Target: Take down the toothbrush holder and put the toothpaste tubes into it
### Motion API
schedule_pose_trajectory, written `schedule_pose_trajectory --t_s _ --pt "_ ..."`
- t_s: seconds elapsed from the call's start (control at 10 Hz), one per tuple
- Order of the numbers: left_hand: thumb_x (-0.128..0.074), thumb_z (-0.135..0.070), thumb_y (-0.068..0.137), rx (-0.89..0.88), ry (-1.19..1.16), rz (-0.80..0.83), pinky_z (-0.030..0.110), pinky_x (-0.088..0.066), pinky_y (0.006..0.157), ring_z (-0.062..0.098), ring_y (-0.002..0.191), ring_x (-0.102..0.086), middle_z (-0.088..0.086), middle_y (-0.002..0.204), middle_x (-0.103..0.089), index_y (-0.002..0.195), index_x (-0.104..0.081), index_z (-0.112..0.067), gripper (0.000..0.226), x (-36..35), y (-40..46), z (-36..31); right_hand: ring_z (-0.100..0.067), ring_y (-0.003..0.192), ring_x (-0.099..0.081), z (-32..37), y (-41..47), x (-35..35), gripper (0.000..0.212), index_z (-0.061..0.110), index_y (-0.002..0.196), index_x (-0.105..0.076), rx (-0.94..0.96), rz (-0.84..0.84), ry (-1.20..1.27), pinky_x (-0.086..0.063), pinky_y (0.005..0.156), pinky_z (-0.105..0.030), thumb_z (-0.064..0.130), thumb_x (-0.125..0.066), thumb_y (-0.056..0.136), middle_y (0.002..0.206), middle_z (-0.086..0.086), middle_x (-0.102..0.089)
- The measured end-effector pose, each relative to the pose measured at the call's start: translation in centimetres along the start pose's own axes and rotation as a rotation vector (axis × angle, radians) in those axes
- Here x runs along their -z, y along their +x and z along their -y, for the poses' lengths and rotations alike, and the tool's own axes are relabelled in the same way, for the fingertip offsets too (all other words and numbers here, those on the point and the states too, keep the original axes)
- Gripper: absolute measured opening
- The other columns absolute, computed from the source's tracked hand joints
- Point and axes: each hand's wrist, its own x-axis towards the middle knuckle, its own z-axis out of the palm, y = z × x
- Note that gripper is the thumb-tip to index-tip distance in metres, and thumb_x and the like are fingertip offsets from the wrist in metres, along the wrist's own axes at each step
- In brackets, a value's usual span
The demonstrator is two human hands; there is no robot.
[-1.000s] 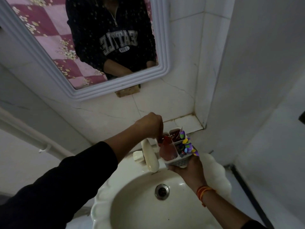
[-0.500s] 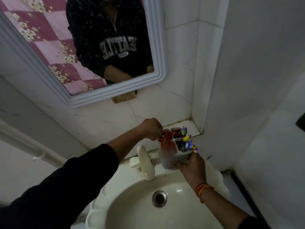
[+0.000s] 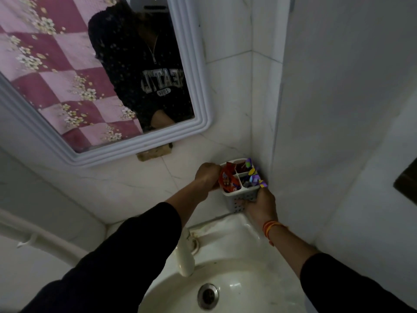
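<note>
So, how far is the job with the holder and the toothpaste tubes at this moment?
Mostly done, it seems. The toothbrush holder is off the wall, and the right hand grips it from below. A purple tube already stands inside. The left hand is at the red tube, which sits in a compartment. Left: let go. No other tube is in view.

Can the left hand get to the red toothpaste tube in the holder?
Probably yes. The left hand is already right beside the red toothpaste tube, which sticks up out of the holder with nothing over it.
</note>
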Motion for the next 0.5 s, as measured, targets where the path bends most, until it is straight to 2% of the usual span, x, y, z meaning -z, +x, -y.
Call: schedule_pose_trajectory --t_s 0.1,0.2,0.3,0.4,0.5 --pt "-0.058 -0.014 0.092 -0.009 -0.007 -0.009 0.041 -0.06 0.086 0.028 0.081 -0.07 0.019 0.092 -0.073 0.082 -0.067 -0.005 0.016 0.0 0.0 0.2 -0.033 0.129 -0.063 0.3 0.4 -0.2 0.07 0.004 0.141 -0.06 -0.026 -0.002 0.014 -0.049 0.106 -0.031 -0.001 -0.085 0.076 0.137 -0.015 -0.067" --pt "-0.058 -0.013 0.092 -0.003 -0.052 -0.037 0.033 -0.061 0.072 0.023 0.077 -0.069 0.013 0.085 -0.07 0.081 -0.066 -0.007 0.016 -0.2 -2.0 0.1 -0.032 0.132 -0.06 0.7 0.0 0.9 0.067 0.004 0.143 -0.058 -0.022 0.062 0.018 -0.042 0.098 -0.021 -0.003 -0.082 0.08 0.14 -0.016 -0.065" --pt "-0.056 -0.016 0.094 0.002 -0.014 -0.029 0.037 -0.06 0.084 0.023 0.092 -0.067 0.013 0.099 -0.069 0.087 -0.064 -0.011 0.012 0.4 -1.7 1.0 -0.033 0.135 -0.059 0.1 -0.5 0.8 0.074 0.006 0.149 -0.053 -0.056 0.023 0.047 -0.045 0.106 -0.029 0.0 -0.083 0.081 0.144 -0.017 -0.062" --pt "-0.058 -0.025 0.091 -0.025 0.063 -0.063 0.048 -0.054 0.101 0.032 0.111 -0.064 0.016 0.12 -0.067 0.1 -0.066 -0.013 0.017 1.7 -3.0 1.8 -0.036 0.13 -0.062 0.3 -2.8 1.3 0.069 0.005 0.146 -0.057 -0.102 0.015 0.047 -0.048 0.105 -0.032 0.003 -0.083 0.082 0.142 -0.019 -0.064" --pt "-0.061 -0.025 0.09 -0.105 0.149 -0.105 0.047 -0.055 0.099 0.033 0.108 -0.065 0.015 0.118 -0.069 0.116 -0.069 -0.009 0.031 3.5 -4.9 2.2 -0.035 0.126 -0.064 1.4 -5.2 1.0 0.054 0.005 0.138 -0.063 -0.169 0.093 0.057 -0.049 0.104 -0.033 0.013 -0.08 0.088 0.139 -0.018 -0.067"
